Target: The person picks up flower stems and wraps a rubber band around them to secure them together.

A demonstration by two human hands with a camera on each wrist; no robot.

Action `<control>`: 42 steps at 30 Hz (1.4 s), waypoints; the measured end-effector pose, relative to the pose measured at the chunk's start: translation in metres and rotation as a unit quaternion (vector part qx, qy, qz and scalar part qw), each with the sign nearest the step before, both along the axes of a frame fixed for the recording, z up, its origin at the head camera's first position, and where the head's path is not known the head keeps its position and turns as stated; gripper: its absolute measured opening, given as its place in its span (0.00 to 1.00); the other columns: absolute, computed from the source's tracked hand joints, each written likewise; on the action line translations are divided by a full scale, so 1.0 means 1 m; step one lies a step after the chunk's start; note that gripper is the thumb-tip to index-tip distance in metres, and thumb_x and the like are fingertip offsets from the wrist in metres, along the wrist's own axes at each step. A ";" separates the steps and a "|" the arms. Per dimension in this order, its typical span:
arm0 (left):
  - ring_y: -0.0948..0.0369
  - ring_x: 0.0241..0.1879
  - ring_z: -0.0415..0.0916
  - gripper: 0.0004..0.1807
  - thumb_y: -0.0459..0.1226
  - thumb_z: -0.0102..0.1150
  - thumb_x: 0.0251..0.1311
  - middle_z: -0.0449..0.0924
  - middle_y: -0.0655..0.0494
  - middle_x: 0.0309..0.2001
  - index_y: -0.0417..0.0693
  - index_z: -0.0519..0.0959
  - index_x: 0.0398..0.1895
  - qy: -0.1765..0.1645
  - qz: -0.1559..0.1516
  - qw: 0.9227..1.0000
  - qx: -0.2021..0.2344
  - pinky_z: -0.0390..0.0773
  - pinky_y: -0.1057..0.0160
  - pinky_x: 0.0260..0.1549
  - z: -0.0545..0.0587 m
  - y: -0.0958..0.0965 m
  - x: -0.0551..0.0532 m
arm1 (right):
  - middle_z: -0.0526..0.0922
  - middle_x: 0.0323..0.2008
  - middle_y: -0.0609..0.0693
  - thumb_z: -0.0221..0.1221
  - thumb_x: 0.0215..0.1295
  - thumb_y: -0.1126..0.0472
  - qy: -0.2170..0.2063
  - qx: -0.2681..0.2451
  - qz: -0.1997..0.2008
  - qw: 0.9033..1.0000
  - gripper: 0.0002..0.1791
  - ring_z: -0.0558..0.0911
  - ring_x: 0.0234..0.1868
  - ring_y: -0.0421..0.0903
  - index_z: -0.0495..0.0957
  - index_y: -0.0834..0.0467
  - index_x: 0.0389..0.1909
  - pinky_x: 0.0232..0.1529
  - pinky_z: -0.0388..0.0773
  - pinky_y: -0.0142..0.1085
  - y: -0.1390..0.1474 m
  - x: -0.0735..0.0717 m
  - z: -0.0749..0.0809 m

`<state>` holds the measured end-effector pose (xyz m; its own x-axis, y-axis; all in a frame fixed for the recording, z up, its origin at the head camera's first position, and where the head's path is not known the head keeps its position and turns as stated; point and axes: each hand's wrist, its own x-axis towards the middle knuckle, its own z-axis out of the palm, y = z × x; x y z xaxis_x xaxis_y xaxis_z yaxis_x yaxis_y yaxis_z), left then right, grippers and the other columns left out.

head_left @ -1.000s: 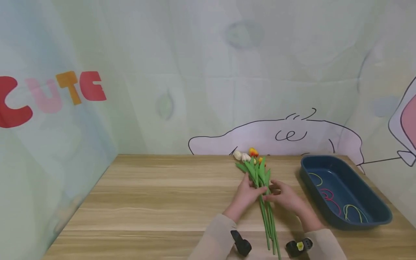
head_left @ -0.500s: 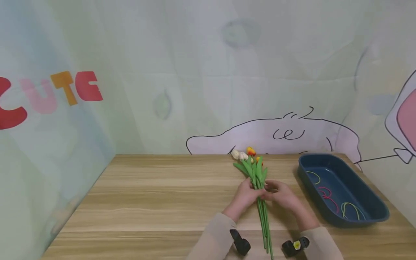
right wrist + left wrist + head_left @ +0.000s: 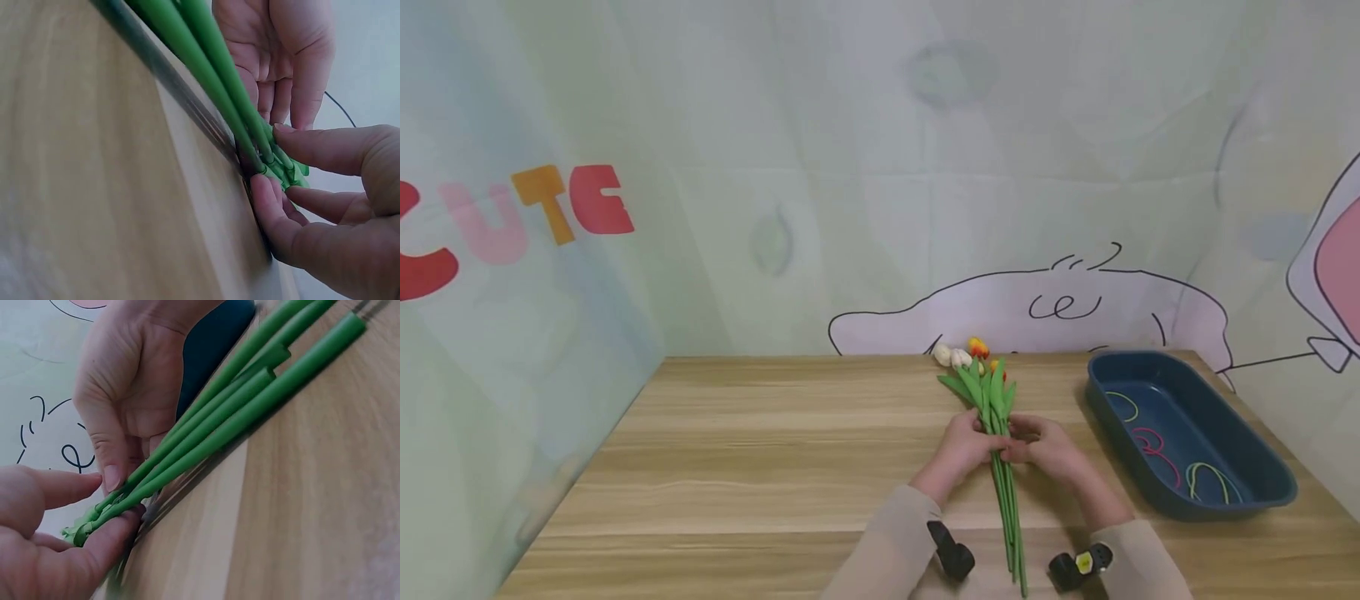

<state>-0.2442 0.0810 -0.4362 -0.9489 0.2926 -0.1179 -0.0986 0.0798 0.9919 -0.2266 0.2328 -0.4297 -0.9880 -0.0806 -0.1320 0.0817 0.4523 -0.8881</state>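
A bunch of artificial tulips (image 3: 993, 400), with white and orange-red heads, green leaves and long green stems, lies lengthwise across the right half of the table. My left hand (image 3: 961, 450) holds the stems just below the leaves from the left side. From the right, my right hand (image 3: 1049, 450) pinches the same spot, its fingertips close to the left thumb. Close up in the left wrist view, the green stems (image 3: 206, 434) run between both hands' thumbs and fingers. In the right wrist view the right fingers (image 3: 275, 212) curl round the bunch at the leaf bases.
A dark blue tray (image 3: 1172, 510) stands to the right of the hands, with a few yellow and red rubber bands (image 3: 1210, 479) inside. The wooden table (image 3: 760, 467) stretches left, and a printed curtain (image 3: 737, 167) hangs behind its far edge.
Both hands have drawn closer together around the stems, and the spread stems now lie in a tighter bundle. The right hand has moved in from the right side.
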 end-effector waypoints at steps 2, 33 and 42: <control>0.61 0.36 0.80 0.22 0.28 0.69 0.50 0.82 0.50 0.39 0.38 0.77 0.50 0.003 -0.003 1.000 -0.007 0.86 0.66 0.37 0.001 0.000 -0.001 | 0.74 0.57 0.70 0.67 0.51 0.67 -0.002 -0.009 -0.002 1.000 0.39 0.74 0.58 0.63 0.63 0.74 0.64 0.63 0.68 0.58 0.000 0.000 0.000; 0.62 0.26 0.78 0.15 0.18 0.57 0.53 0.82 0.44 0.35 0.25 0.77 0.46 -0.050 0.026 0.993 0.105 0.87 0.61 0.37 0.006 -0.012 0.007 | 0.78 0.48 0.63 0.66 0.52 0.72 0.084 0.022 0.036 0.996 0.33 0.81 0.44 0.52 0.69 0.70 0.61 0.43 0.84 0.42 -0.018 0.008 0.018; 0.60 0.32 0.83 0.15 0.21 0.58 0.56 0.83 0.42 0.37 0.26 0.76 0.48 -0.012 0.033 0.982 0.185 0.86 0.60 0.43 0.035 -0.022 0.011 | 0.76 0.53 0.66 0.64 0.59 0.68 0.170 0.016 0.034 0.985 0.29 0.80 0.45 0.52 0.69 0.71 0.60 0.40 0.81 0.31 -0.021 0.021 0.043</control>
